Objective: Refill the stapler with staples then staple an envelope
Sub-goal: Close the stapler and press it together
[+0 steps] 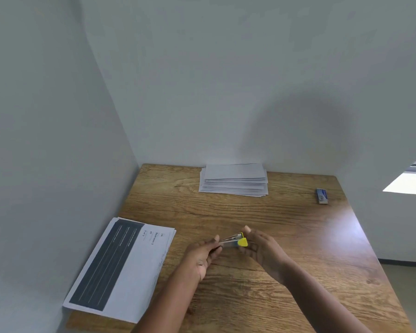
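Stapler [233, 241], small, stiff & prob light, is hinged open w/ left hand [203, 257] grip pinching its metal end, right hand [259, 248] grip curled round its yellow end; take by the body, not the springy lid.

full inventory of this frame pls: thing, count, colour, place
stapler: 1, yellow and metal, hinged open, held above the table's middle
envelopes: 1 stack, white, far edge by the wall
staple box: 1, blue and white, far right of the table
printed sheets: 1 stack, white with dark panel, near left, overhanging the edge
table: 1, brown wood grain, in a corner
walls: 2, pale grey
left hand: 1, grips the stapler's left end
right hand: 1, fingers curled at the yellow end
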